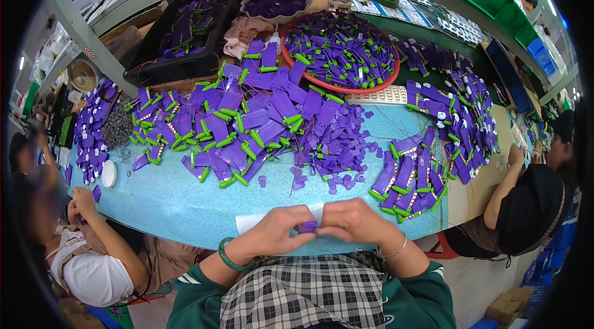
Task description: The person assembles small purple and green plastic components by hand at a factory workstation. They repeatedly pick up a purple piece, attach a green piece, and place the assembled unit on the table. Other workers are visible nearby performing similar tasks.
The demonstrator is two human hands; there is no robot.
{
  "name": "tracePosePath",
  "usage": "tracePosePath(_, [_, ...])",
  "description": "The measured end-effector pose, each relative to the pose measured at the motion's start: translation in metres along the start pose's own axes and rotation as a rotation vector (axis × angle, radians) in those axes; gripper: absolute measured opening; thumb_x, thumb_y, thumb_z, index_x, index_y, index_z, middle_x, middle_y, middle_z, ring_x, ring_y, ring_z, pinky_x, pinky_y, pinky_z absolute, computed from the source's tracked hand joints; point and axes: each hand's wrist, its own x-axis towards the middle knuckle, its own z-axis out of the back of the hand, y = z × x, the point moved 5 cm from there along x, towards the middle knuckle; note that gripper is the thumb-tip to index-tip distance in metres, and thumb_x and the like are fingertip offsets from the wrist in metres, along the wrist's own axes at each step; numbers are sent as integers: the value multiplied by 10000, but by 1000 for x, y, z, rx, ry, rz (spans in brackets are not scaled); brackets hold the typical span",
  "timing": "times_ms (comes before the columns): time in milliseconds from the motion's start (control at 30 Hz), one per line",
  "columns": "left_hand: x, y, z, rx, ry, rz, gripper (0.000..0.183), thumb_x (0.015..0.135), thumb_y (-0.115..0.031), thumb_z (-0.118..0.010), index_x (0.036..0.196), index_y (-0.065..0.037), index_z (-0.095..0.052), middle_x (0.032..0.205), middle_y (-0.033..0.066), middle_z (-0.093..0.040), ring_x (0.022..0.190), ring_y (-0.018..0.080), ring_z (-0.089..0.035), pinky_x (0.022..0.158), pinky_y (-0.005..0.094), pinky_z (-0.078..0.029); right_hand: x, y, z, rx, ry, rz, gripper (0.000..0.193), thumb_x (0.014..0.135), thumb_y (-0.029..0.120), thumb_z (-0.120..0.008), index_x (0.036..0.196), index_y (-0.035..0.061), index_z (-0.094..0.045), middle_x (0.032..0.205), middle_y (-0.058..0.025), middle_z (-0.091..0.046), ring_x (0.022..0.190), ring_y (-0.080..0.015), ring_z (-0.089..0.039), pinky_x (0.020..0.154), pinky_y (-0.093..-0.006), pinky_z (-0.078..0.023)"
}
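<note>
My left hand and my right hand meet at the near edge of the light blue table, fingertips together on a small purple plastic piece. A green bangle sits on my left wrist and a thin silver one on my right. Under my hands lies a white sheet of paper. Just beyond them spreads a heap of purple parts with green ends and small loose purple pieces.
Rows of purple parts lie to my right. A red round tray, a black bin and a bowl hold more at the back. One person sits at the left, another at the right.
</note>
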Motion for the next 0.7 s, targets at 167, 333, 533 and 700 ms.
tracePosePath(167, [-20,6,41,-385,-337,241,47,883,-67,-572,907,-27,-573,855,69,-622,779,127,-585,687,291,-472,3,-41,19,-616,-52,-150,82,720,125,-615,790,90,-637,759,-22,-541,687,-188,-562,547,-311,-484])
tracePosePath(333, [-34,8,69,-617,-824,-163,145,966,-89,-441,1090,-15,-460,852,83,-587,811,163,-579,767,320,-476,6,-52,5,-730,8,-133,188,693,78,-601,867,73,-672,842,-8,-586,765,-175,-548,597,-287,-485])
tracePosePath(533, [-33,24,53,-603,-849,-139,188,998,-171,-407,1087,-14,-460,867,87,-590,819,174,-586,790,325,-483,0,-57,11,-382,-260,-264,241,730,1,-614,961,51,-658,812,-44,-588,748,-193,-578,610,-271,-486])
tracePosePath(700, [-10,38,18,-518,-619,115,189,997,-164,-391,1088,-17,-467,891,96,-615,785,161,-612,736,306,-506,-20,-58,-8,801,-310,-751,111,859,5,-594,963,7,-634,833,-38,-636,769,-110,-593,621,-230,-474])
